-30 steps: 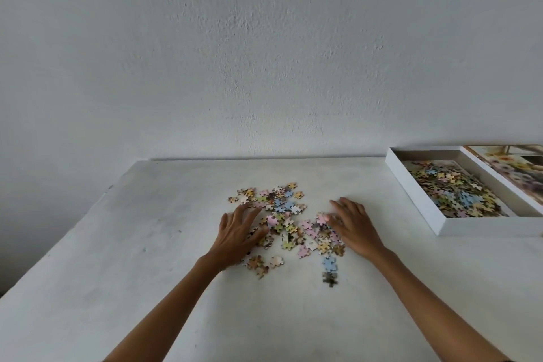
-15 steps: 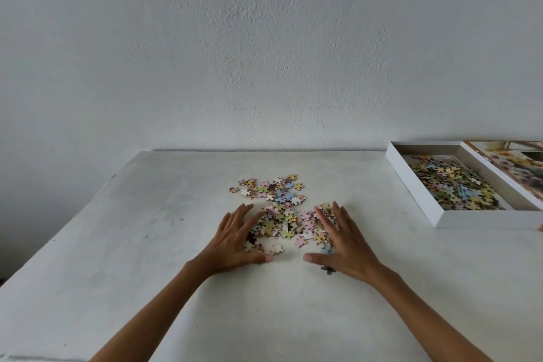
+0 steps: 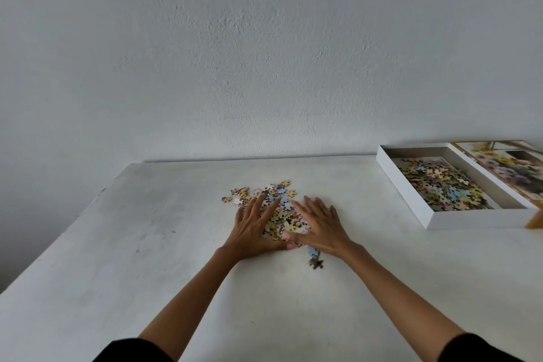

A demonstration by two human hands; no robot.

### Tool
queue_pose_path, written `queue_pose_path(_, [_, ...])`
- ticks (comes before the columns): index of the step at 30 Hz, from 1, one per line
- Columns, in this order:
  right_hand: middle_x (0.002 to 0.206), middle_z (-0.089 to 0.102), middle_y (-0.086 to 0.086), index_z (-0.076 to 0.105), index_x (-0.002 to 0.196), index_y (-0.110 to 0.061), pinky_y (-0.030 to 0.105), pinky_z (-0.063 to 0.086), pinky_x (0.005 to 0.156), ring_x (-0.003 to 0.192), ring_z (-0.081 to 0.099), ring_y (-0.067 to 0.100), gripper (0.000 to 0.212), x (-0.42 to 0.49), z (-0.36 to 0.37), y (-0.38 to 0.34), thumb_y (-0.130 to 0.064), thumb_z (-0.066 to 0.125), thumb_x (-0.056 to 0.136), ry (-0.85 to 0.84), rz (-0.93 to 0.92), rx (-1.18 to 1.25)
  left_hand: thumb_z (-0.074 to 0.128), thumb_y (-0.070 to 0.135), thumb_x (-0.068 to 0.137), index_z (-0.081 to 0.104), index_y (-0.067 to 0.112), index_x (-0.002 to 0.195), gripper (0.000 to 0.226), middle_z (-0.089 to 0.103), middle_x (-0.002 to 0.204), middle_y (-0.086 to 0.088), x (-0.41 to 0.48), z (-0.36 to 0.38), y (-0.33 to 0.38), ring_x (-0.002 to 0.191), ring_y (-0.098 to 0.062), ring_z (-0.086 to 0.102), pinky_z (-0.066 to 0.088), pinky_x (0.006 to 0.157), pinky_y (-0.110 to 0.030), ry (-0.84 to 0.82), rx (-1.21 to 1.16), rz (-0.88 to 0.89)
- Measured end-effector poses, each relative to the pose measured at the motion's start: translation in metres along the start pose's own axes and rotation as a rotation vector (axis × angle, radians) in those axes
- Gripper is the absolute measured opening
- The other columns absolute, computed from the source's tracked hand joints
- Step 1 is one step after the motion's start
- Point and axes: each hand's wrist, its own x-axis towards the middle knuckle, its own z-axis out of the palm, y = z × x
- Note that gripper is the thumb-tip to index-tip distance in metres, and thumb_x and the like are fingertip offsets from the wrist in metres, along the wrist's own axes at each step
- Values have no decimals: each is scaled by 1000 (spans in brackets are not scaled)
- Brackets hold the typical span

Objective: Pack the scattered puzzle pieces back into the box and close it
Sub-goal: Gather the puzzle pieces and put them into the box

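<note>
Fingers (image 3: 256,209) straight and spread, left hand (image 3: 252,229) and right hand (image 3: 321,226) flanking the puzzle pieces (image 3: 282,219) mid way across the table (image 3: 147,244); box (image 3: 470,219) well apart at the right edge.

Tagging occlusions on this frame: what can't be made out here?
Head view:
Puzzle pieces under the left hand and right hand: covered by palms and fingers, count unknown.
Box lid: cut off by the right edge, picture partly seen.
Tan object beside the box: cut off by the right edge, unidentifiable.
Dark piece near the right wrist: blurred.
Pieces in the box: too small to count.
</note>
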Motion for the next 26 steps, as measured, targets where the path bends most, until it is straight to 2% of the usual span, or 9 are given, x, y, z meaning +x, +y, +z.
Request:
queue_pose_path(3, [156, 11, -1, 7, 144, -35, 51, 3, 115, 144, 3, 24, 121, -1, 1, 5, -97, -2, 40, 35, -37, -76, 8, 97, 47, -2, 41, 144, 113, 10, 156, 5, 1, -2, 2, 142, -20, 8, 10, 114, -43, 1, 62, 29])
queue_pose_path(6, [145, 30, 0, 20, 142, -34, 45, 19, 111, 137, 22, 22, 110, -3, 1, 8, -92, -3, 51, 125, -67, -142, 12, 91, 57, 13, 39, 143, 101, 28, 147, 8, -1, -6, 0, 132, -18, 24, 21, 107, -36, 41, 35, 33])
queue_pose_path(9, [130, 42, 0, 39, 133, -37, 41, 29, 99, 123, 35, 22, 86, -5, -1, 6, -84, 17, 64, 170, -77, -133, 21, 83, 68, 38, 34, 136, 85, 44, 132, 3, -2, -10, -6, 119, -19, 36, 35, 100, -35, 101, 27, 52])
queue_pose_path(12, [108, 53, 3, 57, 118, -31, 32, 45, 79, 101, 47, 21, 46, -7, 2, 5, -54, 39, 83, 302, -148, -68, 35, 56, 83, 56, 28, 120, 51, 56, 112, 0, -5, -10, -10, 104, -20, 48, 48, 83, -38, 209, -27, 106])
queue_pose_path(14, [99, 55, 3, 62, 112, -27, 21, 43, 63, 91, 51, 18, 29, -8, 2, 5, -37, 55, 86, 345, -181, -36, 40, 46, 87, 59, 24, 114, 40, 60, 108, -1, -7, -10, -10, 98, -20, 54, 50, 75, -36, 239, -35, 155])
queue_pose_path(17, [85, 59, 2, 66, 102, -21, 9, 31, 50, 70, 59, 16, 19, -8, 3, 4, -24, 62, 84, 402, -196, -28, 47, 35, 90, 60, 17, 111, 31, 64, 105, -3, -8, -13, -7, 90, -22, 61, 50, 67, -32, 266, -65, 211])
queue_pose_path(19, [81, 62, 3, 67, 100, -17, 13, 38, 49, 62, 61, 18, 17, -8, 2, 2, -20, 62, 84, 427, -192, 35, 49, 30, 90, 60, 13, 108, 27, 66, 101, -7, -9, -15, -5, 83, -25, 63, 52, 63, -33, 277, -102, 234])
queue_pose_path(23, [89, 69, 10, 65, 106, -8, 22, 53, 65, 74, 65, 18, 23, -5, -10, 2, -13, 62, 84, 480, -157, 301, 49, 35, 91, 61, 11, 104, 30, 68, 96, -8, -6, -18, -3, 80, -23, 64, 53, 64, -30, 262, -189, 280])
queue_pose_path(26, [94, 70, 7, 66, 104, -3, 10, 48, 73, 82, 65, 14, 22, -5, -24, -1, -9, 63, 83, 539, -164, 413, 41, 42, 90, 62, 7, 97, 41, 67, 86, -9, 1, -25, 8, 72, -19, 62, 54, 63, -34, 254, -239, 336])
